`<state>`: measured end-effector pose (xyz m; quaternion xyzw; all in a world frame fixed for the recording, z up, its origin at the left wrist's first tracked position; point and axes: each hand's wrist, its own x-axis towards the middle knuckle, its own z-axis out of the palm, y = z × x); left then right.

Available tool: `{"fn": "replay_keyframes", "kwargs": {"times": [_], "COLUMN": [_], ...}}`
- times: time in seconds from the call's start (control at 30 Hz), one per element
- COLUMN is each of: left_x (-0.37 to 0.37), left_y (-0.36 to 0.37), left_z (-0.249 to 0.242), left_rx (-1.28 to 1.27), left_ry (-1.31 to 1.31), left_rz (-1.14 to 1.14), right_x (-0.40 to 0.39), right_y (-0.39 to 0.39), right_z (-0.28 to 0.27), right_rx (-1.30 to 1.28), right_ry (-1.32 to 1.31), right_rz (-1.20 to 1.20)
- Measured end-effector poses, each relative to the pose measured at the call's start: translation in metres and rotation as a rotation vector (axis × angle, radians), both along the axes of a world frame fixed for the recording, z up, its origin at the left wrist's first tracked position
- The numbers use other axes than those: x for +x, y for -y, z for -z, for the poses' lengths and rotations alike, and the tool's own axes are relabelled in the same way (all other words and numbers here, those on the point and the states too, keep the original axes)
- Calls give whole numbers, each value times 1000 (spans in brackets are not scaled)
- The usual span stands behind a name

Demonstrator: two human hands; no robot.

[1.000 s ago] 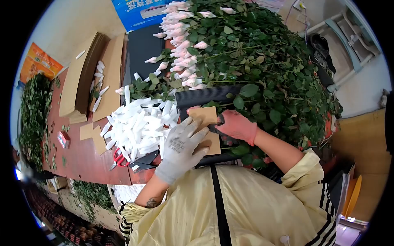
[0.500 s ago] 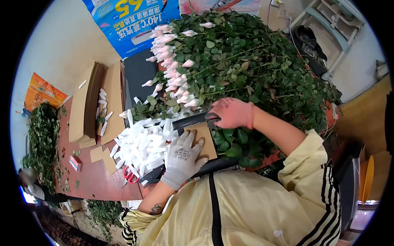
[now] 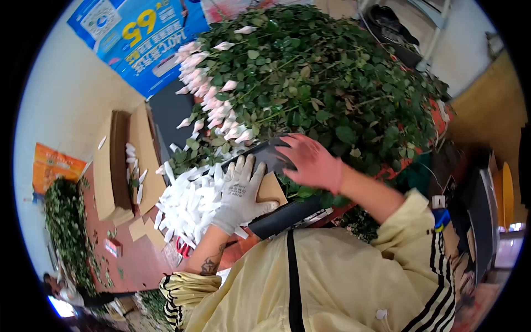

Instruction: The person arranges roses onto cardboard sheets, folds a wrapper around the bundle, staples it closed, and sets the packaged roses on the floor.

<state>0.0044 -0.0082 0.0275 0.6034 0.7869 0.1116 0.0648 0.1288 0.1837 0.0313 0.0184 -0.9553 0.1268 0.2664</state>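
Observation:
My left hand (image 3: 240, 191), in a white glove, lies flat with fingers spread across a brown cardboard piece (image 3: 271, 190) and black sheet material (image 3: 260, 155). To its right, my right hand (image 3: 312, 162), in a pink glove, is slightly blurred; its fingers are apart and nothing shows between them. It is beside the black material, over the near edge of the leaves. A heap of white sleeves (image 3: 191, 202) lies left of my left hand. Pale pink rosebuds in white sleeves (image 3: 213, 105) line the left side of a large pile of leafy stems (image 3: 326, 88).
Cardboard sheets (image 3: 113, 166) stand at the left of the red table (image 3: 138, 265). Red-handled scissors (image 3: 183, 248) and a small red-and-white box (image 3: 113, 247) lie on it. More foliage (image 3: 66, 221) is at the far left. A folding chair (image 3: 434, 22) stands at the upper right.
My right hand has let go of the black material's edge and its fingers have spread. The black material now reaches under my left hand's fingers. The camera view has shifted and turned.

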Motion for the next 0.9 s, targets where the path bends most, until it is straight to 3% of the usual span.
{"fn": "replay_keyframes", "kwargs": {"times": [0.07,0.1,0.13,0.2,0.23,0.3,0.33,0.4,0.43,0.5,0.53,0.57,0.63,0.67,0.7,0.77,0.8,0.87,0.9], "left_x": [0,1,2,1,1,1,0,2,2,-13,-24,-42,-68,-70,-67,-58,-49,-46,-46], "left_y": [-1,-1,0,-1,1,4,3,4,3,-2,-5,-5,-8,-10,-7,-1,-5,-10,-12], "left_z": [2,3,0,-5,-6,-3,-3,-9,-12,-5,0,0,-16,-26,-24,-19,-23,-29,-30], "left_rx": [-3,-11,-26,-29,-36,-20,-6,-19,-32,-47,-64,22,-122,-122,-120,88,-13,-79,-145], "left_ry": [23,33,9,19,33,30,13,-32,-73,-75,-73,36,583,627,630,111,182,198,214], "left_rz": [4,-16,-3,10,16,22,28,39,34,104,175,274,226,324,324,417,245,201,159], "right_x": [50,76,105,137,142,149,137,107,100,87,79,71,58,55,52,46,50,66,77], "right_y": [30,34,47,89,104,118,123,127,125,122,118,112,106,102,102,100,91,59,44], "right_z": [-38,-41,-22,8,31,98,92,80,70,47,30,27,24,25,26,30,30,29,25], "right_rx": [-319,-501,-687,-1469,-1837,-2525,-2520,-3037,-3034,-2483,-2437,-2431,-2477,-2512,-2511,-2676,-2677,-2380,-2240], "right_ry": [-49,-49,-79,-102,-275,-428,-442,-634,-635,-435,-398,-418,-360,-335,-332,-385,-380,-278,-409], "right_rz": [33,-61,36,329,453,128,127,-546,-551,-807,-768,-771,-700,-705,-702,-580,-579,-671,-513]}}
